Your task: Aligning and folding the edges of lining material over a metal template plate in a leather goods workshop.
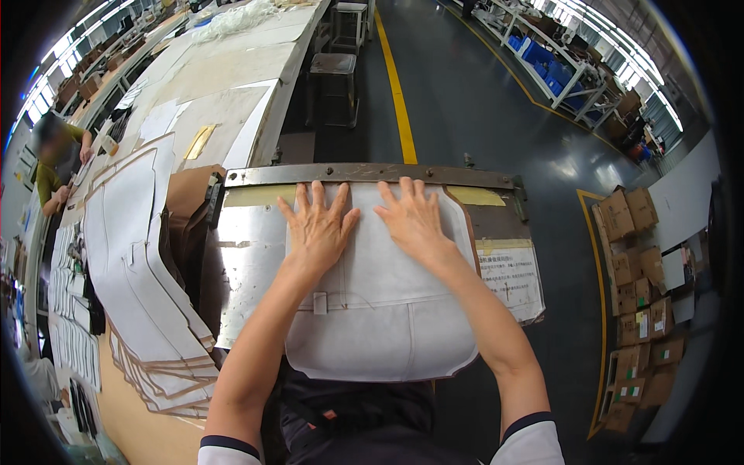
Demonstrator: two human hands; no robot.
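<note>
A white-backed sewn panel with a brown edge (381, 334) lies on the metal bed (250, 279) of a machine before me. Seams cross it, and a small pale tab (320, 303) sits on its left part. My left hand (319, 226) presses flat on the panel's far left part, fingers spread, fingertips close to the machine's metal bar (372, 172). To its right, my right hand (415, 218) rests flat on the same panel, fingers apart and pointing at the bar. Neither hand grips anything. The panel's far edge reaches the bar; whether it passes beneath is hidden.
At the left, a stack of similar white panels (131, 256) leans over brown pieces (192, 203). A sheet bearing writing (508, 279) is fixed at the bed's right. A stool (333, 65) stands beyond the machine, cardboard boxes (633, 325) at the right. Another person (55, 157) sits far left.
</note>
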